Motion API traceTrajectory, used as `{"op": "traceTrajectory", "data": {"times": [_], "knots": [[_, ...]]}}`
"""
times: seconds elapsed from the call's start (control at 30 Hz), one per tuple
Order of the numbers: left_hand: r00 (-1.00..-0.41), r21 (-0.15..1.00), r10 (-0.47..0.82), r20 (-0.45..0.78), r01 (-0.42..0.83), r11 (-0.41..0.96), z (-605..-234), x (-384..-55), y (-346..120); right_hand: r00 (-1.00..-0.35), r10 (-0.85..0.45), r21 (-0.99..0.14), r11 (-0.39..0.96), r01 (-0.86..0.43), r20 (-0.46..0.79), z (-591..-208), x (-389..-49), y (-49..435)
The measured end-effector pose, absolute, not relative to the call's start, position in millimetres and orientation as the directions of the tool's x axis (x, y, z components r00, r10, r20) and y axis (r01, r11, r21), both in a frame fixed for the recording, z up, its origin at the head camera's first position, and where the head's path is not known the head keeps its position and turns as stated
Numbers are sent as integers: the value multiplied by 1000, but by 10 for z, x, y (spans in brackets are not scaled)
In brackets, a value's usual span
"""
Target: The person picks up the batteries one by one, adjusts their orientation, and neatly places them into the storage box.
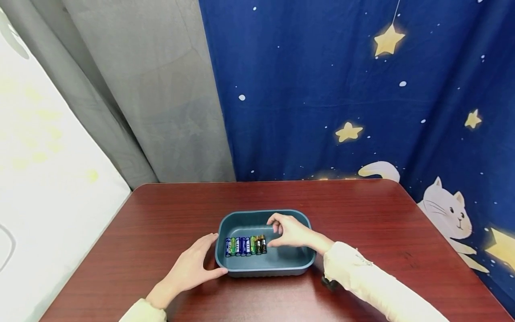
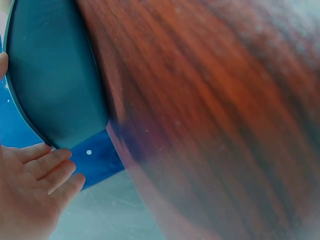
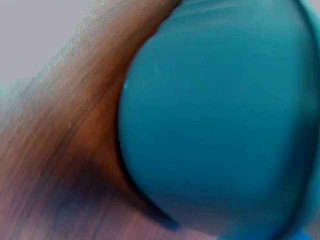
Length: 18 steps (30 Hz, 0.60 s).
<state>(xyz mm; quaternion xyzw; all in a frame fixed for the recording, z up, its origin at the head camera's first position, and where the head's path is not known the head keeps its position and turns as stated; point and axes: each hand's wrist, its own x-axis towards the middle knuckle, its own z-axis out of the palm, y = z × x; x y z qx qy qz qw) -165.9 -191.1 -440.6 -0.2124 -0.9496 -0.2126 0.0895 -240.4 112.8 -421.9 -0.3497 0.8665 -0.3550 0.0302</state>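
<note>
A dark teal plastic basin stands on the table, also seen as a curved teal wall in the left wrist view. Inside it, toward the left, lies a row of several batteries side by side, with blue, green, white and dark-and-copper wrappers. My left hand touches the basin's left end, thumb near the front corner and straight fingers by the rim. My right hand reaches over the basin's right side, thumb beside the rightmost battery and fingers bent loosely, apart from the thumb. Nothing shows between them.
The reddish-brown wooden table reaches back to a grey curtain and a blue star-patterned curtain. A dark object shows beneath the right cuff. In the right wrist view, the basin's outer wall fills most of the picture.
</note>
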Motion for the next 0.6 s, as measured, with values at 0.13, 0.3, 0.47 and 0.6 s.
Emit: {"op": "traceTrajectory", "data": {"times": [0.13, 0.3, 0.47, 0.6], "knots": [[-890, 352, 367, 273, 447, 822, -4409, -1659, -1923, -759, -607, -667, 467, -580, 236, -4149, -2378, 1289], [-883, 333, 370, 288, 455, 826, -4417, -1655, -1943, -788, -552, -698, 449, -557, 274, -4136, -2355, 1536], [-883, 321, 374, 283, 455, 831, -4383, -1662, -1964, -833, -477, -737, 449, -505, 280, -3995, -2243, 1723], [-885, 324, 374, 279, 453, 831, -4367, -1660, -1981, -857, -428, -732, 479, -484, 287, -4034, -2251, 1894]]}}
